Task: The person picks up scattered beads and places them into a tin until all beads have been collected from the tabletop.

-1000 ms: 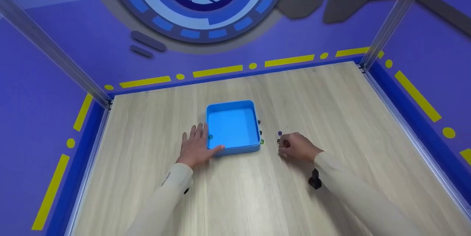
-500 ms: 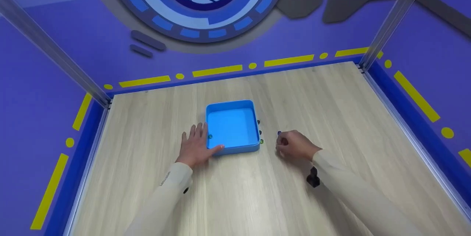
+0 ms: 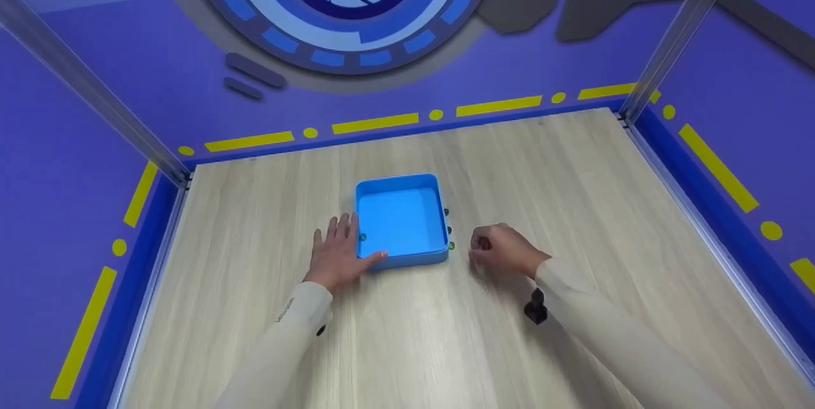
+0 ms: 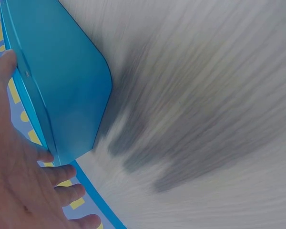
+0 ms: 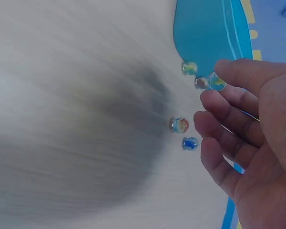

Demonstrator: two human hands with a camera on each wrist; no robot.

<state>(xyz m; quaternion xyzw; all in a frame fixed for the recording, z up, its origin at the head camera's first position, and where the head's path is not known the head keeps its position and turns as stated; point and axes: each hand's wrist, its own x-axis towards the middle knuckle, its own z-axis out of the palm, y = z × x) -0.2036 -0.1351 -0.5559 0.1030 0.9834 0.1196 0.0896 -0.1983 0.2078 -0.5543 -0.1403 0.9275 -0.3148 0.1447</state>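
Note:
A blue square box (image 3: 402, 259) sits mid-table in the head view, with a small greenish marble (image 3: 362, 237) inside by its left wall. My left hand (image 3: 336, 260) rests against the box's left side, fingers straight and spread, thumb over the front rim. To the right of the box my right hand (image 3: 506, 251) hovers low; in the right wrist view its thumb and index finger pinch a clear marble (image 5: 217, 81) with yellow and blue inside. An orange-and-blue marble (image 5: 179, 125) and a blue marble (image 5: 190, 143) lie beneath that hand, hidden from the head view.
Along the box's right side lie a yellow-green marble (image 3: 451, 246) and two darker marbles, one of them a dark marble (image 3: 446, 212) further back. Blue printed walls (image 3: 395, 100) with metal corner posts (image 3: 675, 33) enclose the wooden table (image 3: 407, 339) at the back and sides.
My right hand has shifted slightly left toward the box, and the two marbles near its fingertips are now covered in the head view. My left hand and the box stay put.

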